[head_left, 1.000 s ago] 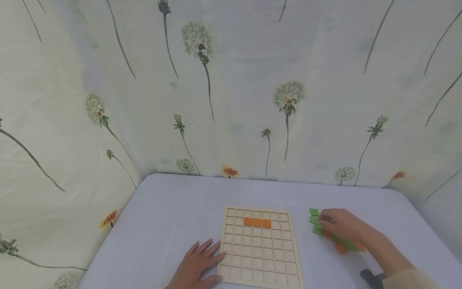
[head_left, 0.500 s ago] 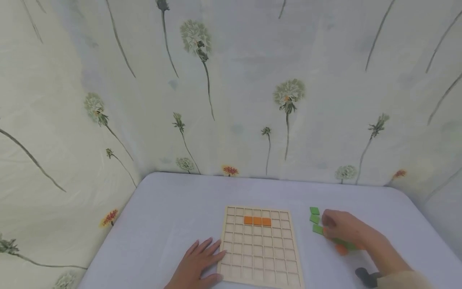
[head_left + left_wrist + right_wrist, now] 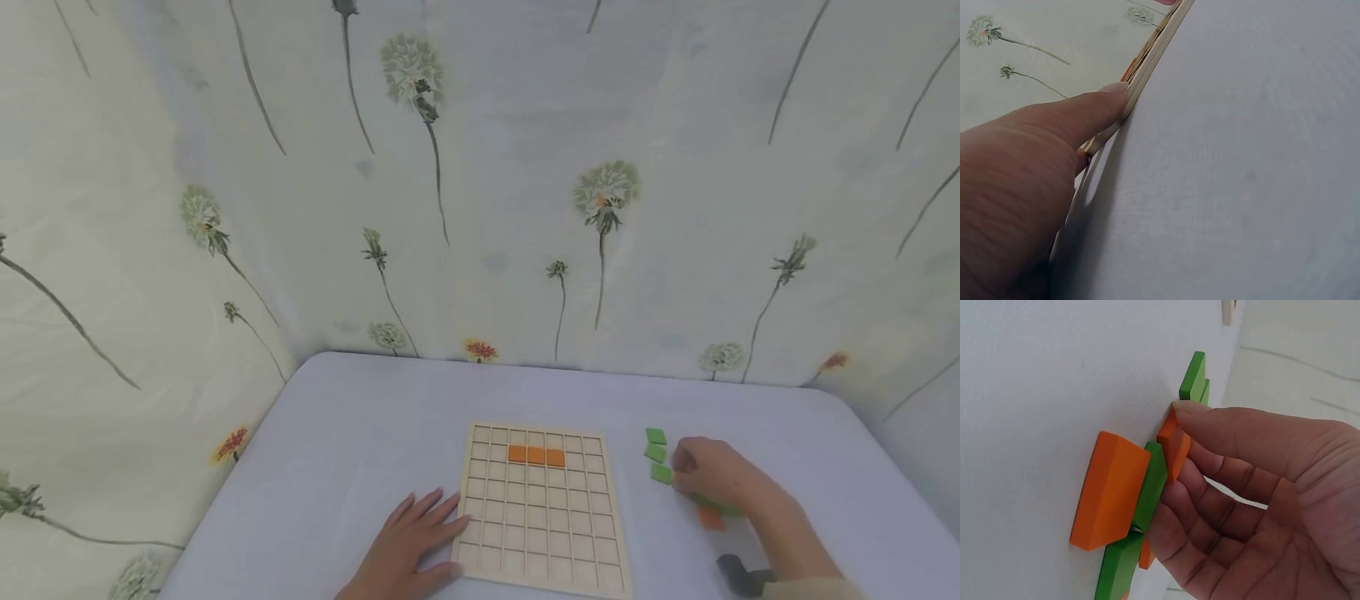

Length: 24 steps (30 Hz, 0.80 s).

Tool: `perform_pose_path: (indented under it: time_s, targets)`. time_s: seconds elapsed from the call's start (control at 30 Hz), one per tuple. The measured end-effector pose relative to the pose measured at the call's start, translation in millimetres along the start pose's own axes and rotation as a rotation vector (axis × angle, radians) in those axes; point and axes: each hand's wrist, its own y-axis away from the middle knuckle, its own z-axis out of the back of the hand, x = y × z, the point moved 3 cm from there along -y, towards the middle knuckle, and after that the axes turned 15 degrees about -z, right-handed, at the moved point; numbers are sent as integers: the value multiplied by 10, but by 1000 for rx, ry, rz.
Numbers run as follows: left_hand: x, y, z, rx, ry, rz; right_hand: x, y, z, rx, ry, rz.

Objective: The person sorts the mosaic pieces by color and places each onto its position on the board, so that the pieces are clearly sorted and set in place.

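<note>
My left hand rests with spread fingers on the left edge of a pale wooden grid board. In the left wrist view its thumb lies against the board's side. Three orange square tiles sit side by side in one row near the board's far edge. To the right of the board, my right hand pinches an orange tile between thumb and fingers, low over a loose group of tiles. Another orange tile and a green tile lie beside its fingers.
Several green tiles lie just left of the right hand, on the white table. Under the hand, other tiles are partly hidden. A dark grey object is at the right wrist. Flower-patterned cloth hangs behind the table.
The right hand has drawn slightly back from the green tiles, leaving them more exposed. Its forearm has swung a little leftward. The left hand and the board stay in place.
</note>
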Motion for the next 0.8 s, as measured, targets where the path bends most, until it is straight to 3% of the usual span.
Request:
perform_pose_path:
  time_s: [0.17, 0.57, 0.8]
  targets:
    - [-8, 4, 4, -1, -12, -14, 9, 24, -5, -22, 4, 14]
    - [10, 11, -21, -3, 12, -26, -99, -23, -42, 28, -34, -72]
    - [11, 9, -2, -7, -24, -27, -61, -29, -17, 16, -50, -45]
